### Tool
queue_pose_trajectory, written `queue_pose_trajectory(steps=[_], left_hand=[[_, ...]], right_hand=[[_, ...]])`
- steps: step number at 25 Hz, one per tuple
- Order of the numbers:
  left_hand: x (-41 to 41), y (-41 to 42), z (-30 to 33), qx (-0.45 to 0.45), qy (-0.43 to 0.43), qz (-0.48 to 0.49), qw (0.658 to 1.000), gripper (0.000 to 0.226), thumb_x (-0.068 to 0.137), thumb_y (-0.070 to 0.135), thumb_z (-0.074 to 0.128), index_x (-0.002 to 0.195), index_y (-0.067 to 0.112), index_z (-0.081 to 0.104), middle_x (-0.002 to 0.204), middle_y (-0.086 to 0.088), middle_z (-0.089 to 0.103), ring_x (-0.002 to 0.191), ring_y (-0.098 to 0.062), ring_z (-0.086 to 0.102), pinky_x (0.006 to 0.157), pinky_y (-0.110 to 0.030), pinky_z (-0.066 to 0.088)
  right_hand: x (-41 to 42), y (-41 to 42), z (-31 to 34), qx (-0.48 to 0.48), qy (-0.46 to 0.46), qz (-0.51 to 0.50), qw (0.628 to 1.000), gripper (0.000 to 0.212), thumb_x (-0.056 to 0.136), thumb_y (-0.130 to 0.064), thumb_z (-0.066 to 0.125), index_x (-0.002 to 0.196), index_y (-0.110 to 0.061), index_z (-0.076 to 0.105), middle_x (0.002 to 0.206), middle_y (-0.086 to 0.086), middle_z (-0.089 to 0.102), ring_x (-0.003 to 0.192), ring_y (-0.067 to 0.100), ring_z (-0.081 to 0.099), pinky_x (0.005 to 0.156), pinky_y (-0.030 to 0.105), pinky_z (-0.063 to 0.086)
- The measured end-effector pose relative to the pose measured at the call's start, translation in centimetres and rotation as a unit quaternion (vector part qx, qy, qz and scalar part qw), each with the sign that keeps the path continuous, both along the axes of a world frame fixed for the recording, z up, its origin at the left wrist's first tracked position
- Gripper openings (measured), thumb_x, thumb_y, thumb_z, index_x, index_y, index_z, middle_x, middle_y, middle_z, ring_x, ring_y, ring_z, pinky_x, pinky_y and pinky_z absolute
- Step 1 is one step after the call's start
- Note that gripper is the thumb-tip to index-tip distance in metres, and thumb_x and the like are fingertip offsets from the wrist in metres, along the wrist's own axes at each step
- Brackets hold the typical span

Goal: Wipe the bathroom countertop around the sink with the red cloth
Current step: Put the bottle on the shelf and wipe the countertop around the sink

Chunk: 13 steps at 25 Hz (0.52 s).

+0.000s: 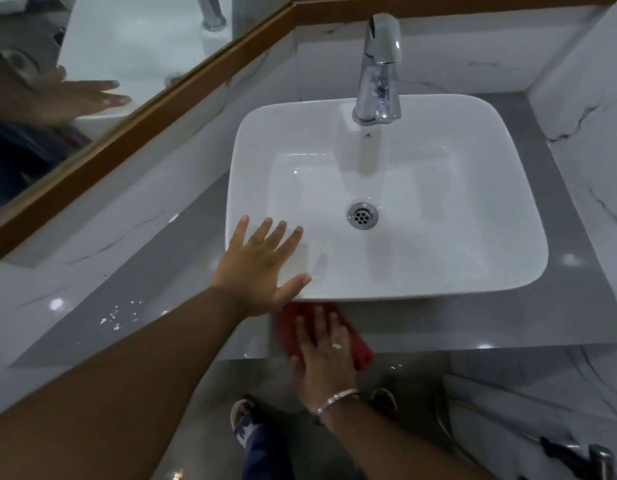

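Note:
A white rectangular basin (438,271) stands on a grey countertop (508,320). My left hand (262,268) lies flat with fingers spread on the basin's near left corner and holds nothing. The red cloth (360,349) lies on the narrow front strip of the countertop, just under the basin's front rim. My right hand (322,351) presses flat on that cloth, fingers pointing toward the basin, a ring and a bracelet on it. Part of the cloth is hidden under the hand.
A chrome tap (380,71) rises behind the basin. White specks (121,313) dot the countertop's left part. A wood-framed mirror (137,133) runs along the left wall. Marble walls close in at the back and right. Below, my sandalled feet (244,415) stand on the floor.

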<state>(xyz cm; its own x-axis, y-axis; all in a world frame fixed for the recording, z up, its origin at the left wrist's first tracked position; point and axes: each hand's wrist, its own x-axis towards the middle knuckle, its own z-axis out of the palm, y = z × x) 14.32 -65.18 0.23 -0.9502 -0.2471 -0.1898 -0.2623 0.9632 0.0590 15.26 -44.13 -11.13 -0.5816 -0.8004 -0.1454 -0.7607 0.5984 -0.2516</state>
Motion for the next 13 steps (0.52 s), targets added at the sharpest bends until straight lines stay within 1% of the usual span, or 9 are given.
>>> queue_pose_trajectory(steps=[2, 3, 4, 5, 6, 7, 9, 11, 13], left_hand=[[0.2, 0.0, -0.1, 0.013, 0.018, -0.004, 1.000, 0.084, 0.089, 0.074, 0.011, 0.154, 0.022, 0.020, 0.157, -0.014, 0.036, 0.148, -0.034, 0.023, 0.120, -0.061, 0.004], [0.2, 0.0, -0.2, 0.017, 0.027, -0.004, 0.999, 0.083, 0.090, 0.073, 0.012, 0.154, 0.021, 0.021, 0.157, -0.014, 0.037, 0.147, -0.034, 0.024, 0.119, -0.061, 0.005], [0.2, 0.2, -0.2, 0.022, 0.035, -0.003, 0.999, 0.082, 0.090, 0.073, 0.013, 0.154, 0.021, 0.021, 0.157, -0.015, 0.036, 0.147, -0.035, 0.024, 0.119, -0.061, 0.004], [0.3, 0.0, -0.3, 0.027, 0.043, -0.005, 0.999, 0.082, 0.091, 0.072, 0.014, 0.154, 0.021, 0.021, 0.157, -0.015, 0.036, 0.148, -0.035, 0.023, 0.119, -0.061, 0.003], [0.3, -0.1, -0.4, 0.029, 0.048, -0.006, 0.998, 0.082, 0.090, 0.072, 0.015, 0.154, 0.021, 0.021, 0.157, -0.016, 0.035, 0.148, -0.035, 0.023, 0.119, -0.060, 0.003], [0.2, -0.1, -0.5, 0.028, 0.052, -0.007, 0.998, 0.082, 0.090, 0.072, 0.015, 0.154, 0.021, 0.021, 0.158, -0.016, 0.034, 0.148, -0.035, 0.022, 0.119, -0.060, 0.002], [0.2, -0.2, -0.7, 0.022, 0.058, -0.007, 0.998, 0.084, 0.089, 0.074, 0.013, 0.154, 0.022, 0.020, 0.159, -0.015, 0.032, 0.148, -0.036, 0.021, 0.119, -0.061, 0.002], [0.4, -0.4, -1.0, 0.018, 0.065, -0.004, 0.998, 0.085, 0.088, 0.074, 0.011, 0.154, 0.021, 0.019, 0.160, -0.015, 0.030, 0.148, -0.036, 0.021, 0.119, -0.062, 0.004], [0.3, -0.3, -0.5, 0.022, 0.076, -0.005, 0.997, 0.083, 0.089, 0.072, 0.013, 0.154, 0.020, 0.020, 0.159, -0.015, 0.032, 0.148, -0.036, 0.022, 0.119, -0.063, 0.004]], right_hand=[[0.8, -1.8, -0.8, 0.008, 0.004, 0.130, 0.991, 0.068, 0.085, -0.044, 0.046, 0.149, -0.025, 0.033, 0.155, 0.016, 0.034, 0.139, 0.040, 0.035, 0.111, 0.055, 0.030], [-0.1, -1.1, -1.1, 0.022, 0.011, 0.169, 0.985, 0.067, 0.084, -0.043, 0.050, 0.148, -0.027, 0.036, 0.154, 0.014, 0.036, 0.138, 0.038, 0.037, 0.110, 0.054, 0.033], [-1.6, 0.2, -1.3, 0.047, 0.022, 0.176, 0.983, 0.068, 0.083, -0.042, 0.057, 0.146, -0.027, 0.039, 0.153, 0.014, 0.038, 0.138, 0.037, 0.037, 0.109, 0.053, 0.035], [-3.3, 1.9, -1.5, 0.070, 0.035, 0.149, 0.986, 0.068, 0.083, -0.040, 0.059, 0.146, -0.026, 0.038, 0.153, 0.016, 0.036, 0.139, 0.038, 0.035, 0.109, 0.054, 0.036], [-5.2, 4.2, -1.8, 0.082, 0.053, 0.096, 0.991, 0.068, 0.086, -0.040, 0.054, 0.148, -0.024, 0.032, 0.156, 0.019, 0.028, 0.141, 0.040, 0.029, 0.110, 0.056, 0.034], [-7.4, 6.9, -1.8, 0.092, 0.059, 0.020, 0.994, 0.066, 0.089, -0.040, 0.043, 0.150, -0.022, 0.026, 0.158, 0.020, 0.020, 0.142, 0.043, 0.025, 0.111, 0.058, 0.031], [-10.5, 11.5, -1.1, 0.083, 0.033, -0.159, 0.983, 0.064, 0.091, -0.039, 0.030, 0.151, -0.017, 0.025, 0.158, 0.023, 0.017, 0.141, 0.047, 0.025, 0.111, 0.061, 0.028], [-10.7, 12.3, -0.6, 0.071, 0.002, -0.286, 0.956, 0.059, 0.096, -0.035, 0.034, 0.151, -0.014, 0.027, 0.158, 0.026, 0.016, 0.141, 0.050, 0.019, 0.113, 0.062, 0.022], [-8.1, 8.9, -0.8, 0.045, 0.000, -0.368, 0.929, 0.058, 0.098, -0.027, 0.040, 0.152, -0.015, 0.024, 0.159, 0.027, 0.012, 0.142, 0.052, 0.010, 0.117, 0.058, 0.013]])
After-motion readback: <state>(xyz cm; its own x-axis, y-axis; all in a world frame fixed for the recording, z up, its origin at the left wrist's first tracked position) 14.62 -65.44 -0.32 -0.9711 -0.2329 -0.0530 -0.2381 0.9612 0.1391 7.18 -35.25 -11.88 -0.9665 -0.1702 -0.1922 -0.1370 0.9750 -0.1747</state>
